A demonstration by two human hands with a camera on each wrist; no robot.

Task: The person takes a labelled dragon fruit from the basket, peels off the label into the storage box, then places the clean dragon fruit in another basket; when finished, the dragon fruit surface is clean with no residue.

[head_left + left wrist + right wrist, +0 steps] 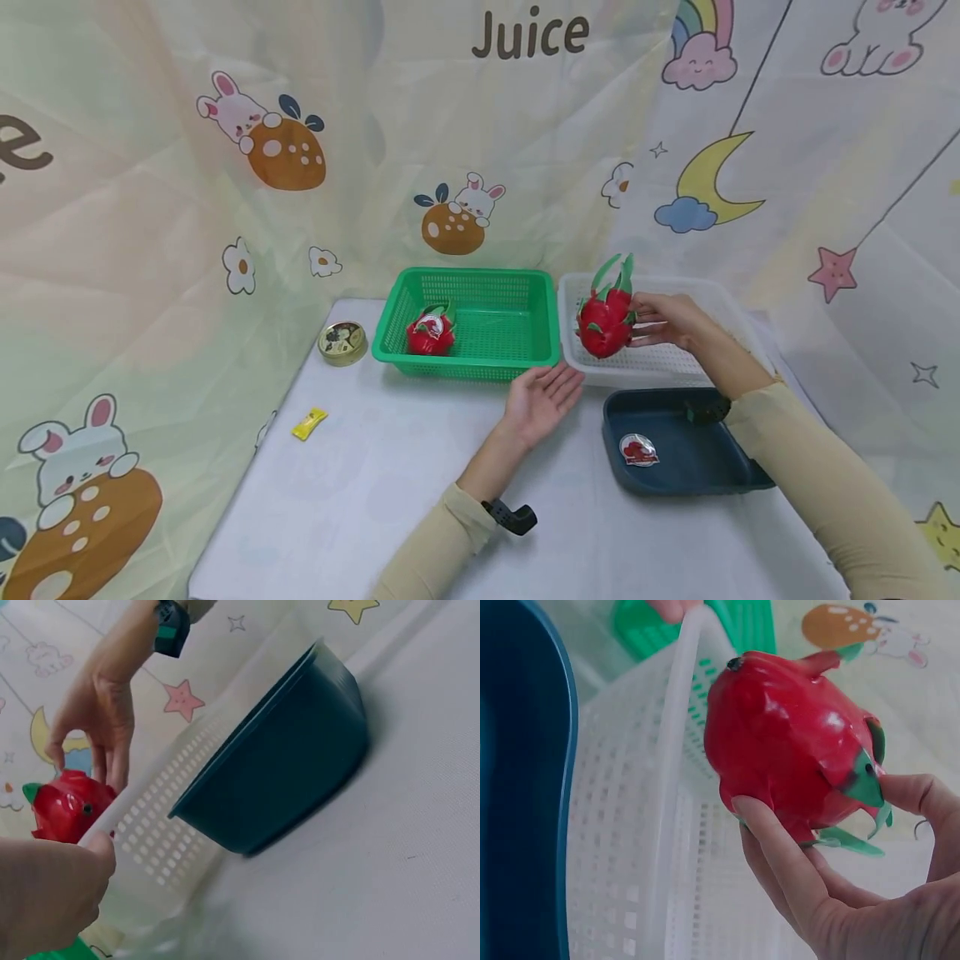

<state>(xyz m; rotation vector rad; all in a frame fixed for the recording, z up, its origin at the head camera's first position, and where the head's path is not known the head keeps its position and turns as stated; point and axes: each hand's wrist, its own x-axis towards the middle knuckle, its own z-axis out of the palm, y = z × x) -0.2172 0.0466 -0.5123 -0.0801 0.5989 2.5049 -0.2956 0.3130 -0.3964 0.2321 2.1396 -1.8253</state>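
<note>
My right hand grips a red dragon fruit with green leaf tips, holding it over the white basket. In the right wrist view the thumb and fingers press on opposite sides of the dragon fruit. My left hand, palm up with fingers extended and nothing in it, is at the front corner between the white basket and the green basket. Inside the green basket, on its left, sits another dragon fruit with a round sticker.
A dark blue tray stands in front of the white basket, under my right forearm, with a red-and-white sticker in it. At the left of the table are a round gold tin and a small yellow packet. A printed curtain hangs behind.
</note>
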